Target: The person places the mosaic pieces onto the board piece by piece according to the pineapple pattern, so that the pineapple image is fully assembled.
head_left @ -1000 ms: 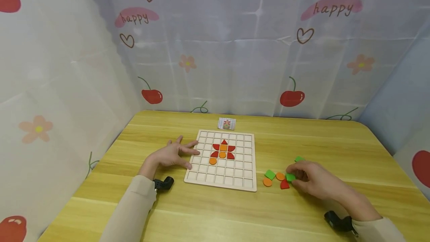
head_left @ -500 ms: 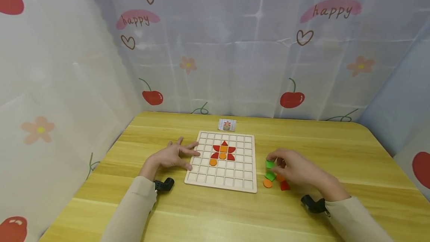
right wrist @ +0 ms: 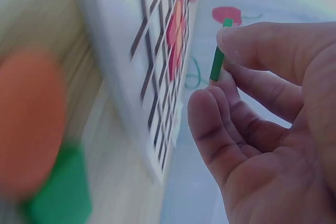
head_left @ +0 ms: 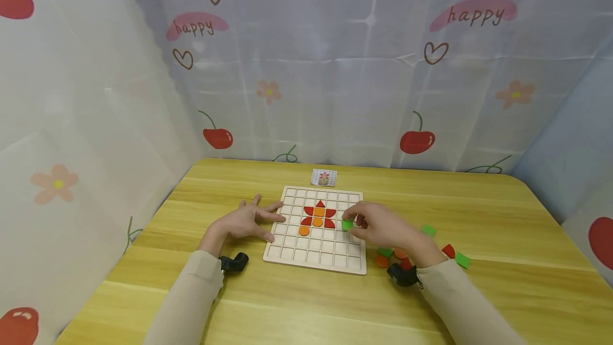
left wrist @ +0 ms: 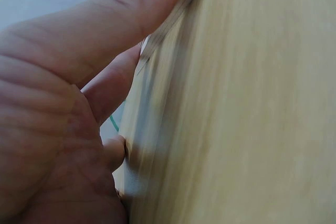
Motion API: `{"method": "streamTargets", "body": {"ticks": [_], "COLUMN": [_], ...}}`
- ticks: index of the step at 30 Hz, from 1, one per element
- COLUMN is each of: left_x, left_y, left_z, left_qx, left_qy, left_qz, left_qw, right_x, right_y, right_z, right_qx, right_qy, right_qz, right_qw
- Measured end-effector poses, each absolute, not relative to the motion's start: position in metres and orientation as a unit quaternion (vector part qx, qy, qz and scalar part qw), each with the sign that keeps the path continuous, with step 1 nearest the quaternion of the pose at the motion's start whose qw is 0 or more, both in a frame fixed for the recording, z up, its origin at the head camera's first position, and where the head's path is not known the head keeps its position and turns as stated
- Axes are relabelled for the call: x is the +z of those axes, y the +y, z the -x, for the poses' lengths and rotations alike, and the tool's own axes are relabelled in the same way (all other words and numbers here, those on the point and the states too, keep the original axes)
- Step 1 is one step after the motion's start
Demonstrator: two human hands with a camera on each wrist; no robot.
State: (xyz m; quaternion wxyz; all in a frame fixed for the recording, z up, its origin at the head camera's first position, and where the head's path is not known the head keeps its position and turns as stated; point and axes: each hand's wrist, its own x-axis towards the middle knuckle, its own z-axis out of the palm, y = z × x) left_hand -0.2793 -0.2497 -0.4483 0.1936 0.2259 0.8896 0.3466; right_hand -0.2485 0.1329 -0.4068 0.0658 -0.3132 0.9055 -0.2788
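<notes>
A pale wooden grid board [head_left: 330, 260] lies on the table, with red pieces, an orange square [head_left: 319, 212] and two orange discs in its cells. My left hand [head_left: 243, 221] rests at the board's left edge, fingers spread, thumb and fingertips touching it. My right hand [head_left: 383, 225] is over the board's right part and pinches a green square piece [head_left: 347, 225] between thumb and fingers. In the right wrist view the green piece [right wrist: 221, 56] shows edge-on, held clear of the grid.
Right of the board lie green, orange and red pieces, partly under my right wrist. Farther right are a green piece [head_left: 428, 230], a red piece [head_left: 448, 251] and another green piece [head_left: 463, 260]. A small picture card [head_left: 324, 177] lies behind the board.
My right hand has moved left from the loose pieces to over the board, carrying a green square. The left hand has stayed at the board's edge.
</notes>
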Motion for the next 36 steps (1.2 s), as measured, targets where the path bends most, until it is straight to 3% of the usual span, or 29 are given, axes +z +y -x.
{"method": "streamTargets", "body": {"ticks": [10,19,36], "left_x": [-0.447,-0.448,-0.448], "left_y": [-0.249,-0.250,-0.251], "left_z": [0.279,0.281,0.281], "left_qx": [0.342,0.336,0.342], "left_qy": [0.890,0.894,0.892], "left_qz": [-0.227,-0.225,-0.221], "left_qw": [0.196,0.193,0.199], "right_x": [-0.419,-0.425,-0.428], "right_y": [0.086,0.060,0.056], "right_z": [0.256,0.252,0.249], "right_qx": [-0.258,-0.262,-0.287], "right_qy": [0.895,0.905,0.912], "right_qz": [0.357,0.330,0.282], "right_qw": [0.064,0.065,0.075]}}
